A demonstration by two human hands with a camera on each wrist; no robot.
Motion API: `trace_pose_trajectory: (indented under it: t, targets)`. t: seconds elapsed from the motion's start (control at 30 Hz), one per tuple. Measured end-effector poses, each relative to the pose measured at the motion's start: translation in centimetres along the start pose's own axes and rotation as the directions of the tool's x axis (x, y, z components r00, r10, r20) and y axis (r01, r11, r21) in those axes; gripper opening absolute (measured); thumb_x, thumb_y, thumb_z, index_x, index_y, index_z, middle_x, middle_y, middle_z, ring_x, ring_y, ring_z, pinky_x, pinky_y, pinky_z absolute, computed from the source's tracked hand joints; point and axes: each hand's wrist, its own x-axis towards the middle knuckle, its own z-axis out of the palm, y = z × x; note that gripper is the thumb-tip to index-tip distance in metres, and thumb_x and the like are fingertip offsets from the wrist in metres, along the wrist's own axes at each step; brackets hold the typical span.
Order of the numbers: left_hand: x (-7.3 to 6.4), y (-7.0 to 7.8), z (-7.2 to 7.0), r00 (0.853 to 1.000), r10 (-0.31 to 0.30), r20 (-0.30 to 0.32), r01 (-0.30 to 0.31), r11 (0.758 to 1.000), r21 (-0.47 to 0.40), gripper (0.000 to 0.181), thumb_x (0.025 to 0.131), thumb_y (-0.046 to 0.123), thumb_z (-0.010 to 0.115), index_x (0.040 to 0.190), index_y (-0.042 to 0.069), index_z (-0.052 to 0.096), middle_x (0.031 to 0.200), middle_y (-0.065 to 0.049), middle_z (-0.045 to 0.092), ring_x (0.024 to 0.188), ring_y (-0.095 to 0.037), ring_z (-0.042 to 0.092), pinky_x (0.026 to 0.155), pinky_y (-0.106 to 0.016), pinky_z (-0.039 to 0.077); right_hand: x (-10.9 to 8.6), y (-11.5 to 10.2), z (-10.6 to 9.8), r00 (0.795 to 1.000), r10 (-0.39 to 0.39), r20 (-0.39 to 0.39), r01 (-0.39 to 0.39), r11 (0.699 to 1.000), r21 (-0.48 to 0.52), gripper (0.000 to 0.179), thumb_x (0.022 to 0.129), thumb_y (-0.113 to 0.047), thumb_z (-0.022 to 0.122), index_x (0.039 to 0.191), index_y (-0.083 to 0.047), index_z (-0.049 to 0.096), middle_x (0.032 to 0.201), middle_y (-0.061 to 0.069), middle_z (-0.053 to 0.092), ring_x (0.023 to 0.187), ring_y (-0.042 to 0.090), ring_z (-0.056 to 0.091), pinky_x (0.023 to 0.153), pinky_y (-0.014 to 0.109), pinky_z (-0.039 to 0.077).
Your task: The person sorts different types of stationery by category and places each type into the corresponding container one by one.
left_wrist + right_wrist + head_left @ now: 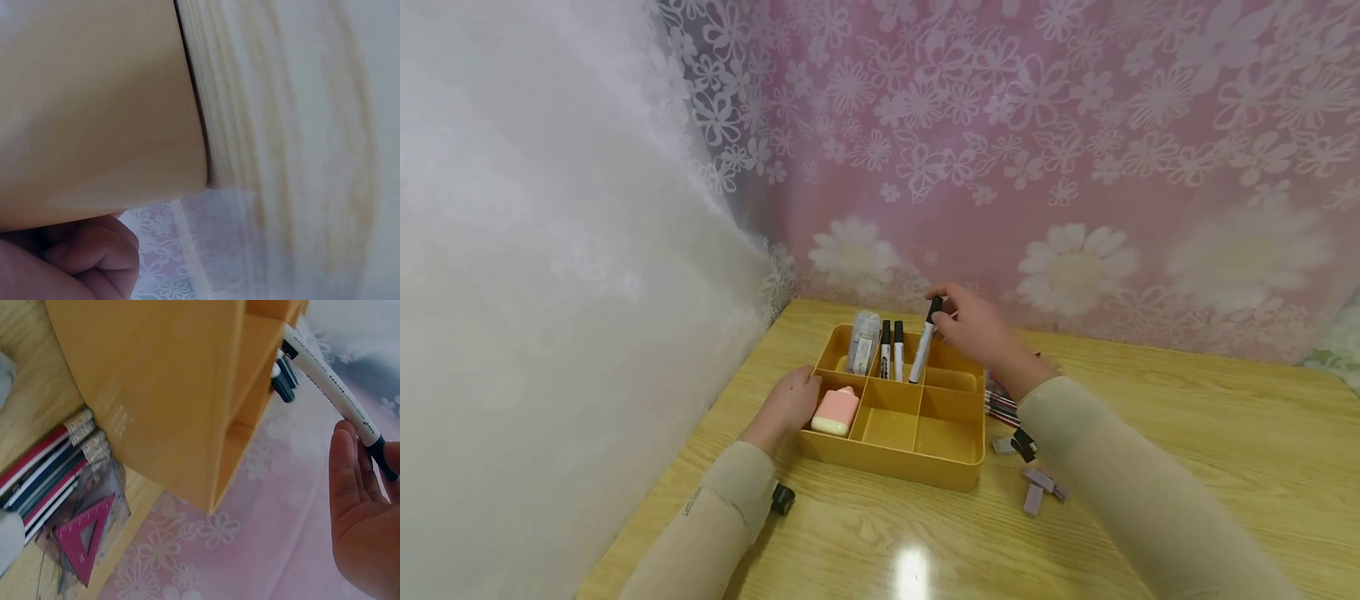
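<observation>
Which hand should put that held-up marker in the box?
Probably the right hand: it holds the marker beside two other markers, while the left hand holds the yellow box at its side.

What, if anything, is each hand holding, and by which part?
The right hand pinches a marker by its black-capped end; the left hand grips the yellow organizer at its left wall.
</observation>
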Motion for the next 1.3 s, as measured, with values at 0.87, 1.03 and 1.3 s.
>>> trace_pose_trajectory:
  t: [0.87, 1.03, 1.3]
  targets:
    - [-0.1, 0.2, 0.0, 1.000, 0.001, -0.003, -0.001, 1.000, -0.015, 0.048, 0.111, 0.030, 0.032, 0.147, 0.003, 0.050, 0.144, -0.017, 0.054, 0.134, -0.035, 0.048, 0.110, -0.056, 0.037, 0.2, 1.3, 2.1, 0.987, 0.099, 0.126, -0.082, 0.987, -0.135, 0.047, 0.106, -0.016, 0.048, 0.152, -0.010, 0.038, 0.109, 0.014, 0.065, 0.054, 0.019, 0.045, 0.053, 0.034, 0.045]
    - [0.0, 0.0, 0.1, 1.000, -0.002, 0.002, 0.002, 1.000, -0.020, 0.048, 0.111, 0.030, 0.032, 0.146, 0.003, 0.050, 0.142, -0.017, 0.055, 0.133, -0.035, 0.049, 0.110, -0.056, 0.038, -0.6, 1.6, 1.1, 0.984, 0.094, 0.151, -0.074, 0.989, -0.129, 0.046, 0.105, -0.017, 0.049, 0.150, -0.012, 0.041, 0.119, 0.013, 0.061, 0.058, 0.022, 0.049, 0.057, 0.036, 0.047]
    - [0.2, -0.3, 0.0, 1.000, 0.006, 0.004, -0.006, 1.000, -0.019, 0.048, 0.111, 0.029, 0.032, 0.147, 0.002, 0.049, 0.144, -0.017, 0.054, 0.135, -0.036, 0.048, 0.110, -0.056, 0.037, -2.6, 1.8, -1.6, 0.983, 0.051, 0.177, -0.019, 0.984, -0.180, 0.041, 0.105, -0.017, 0.050, 0.144, -0.008, 0.046, 0.117, 0.016, 0.062, 0.074, 0.025, 0.059, 0.068, 0.038, 0.051]
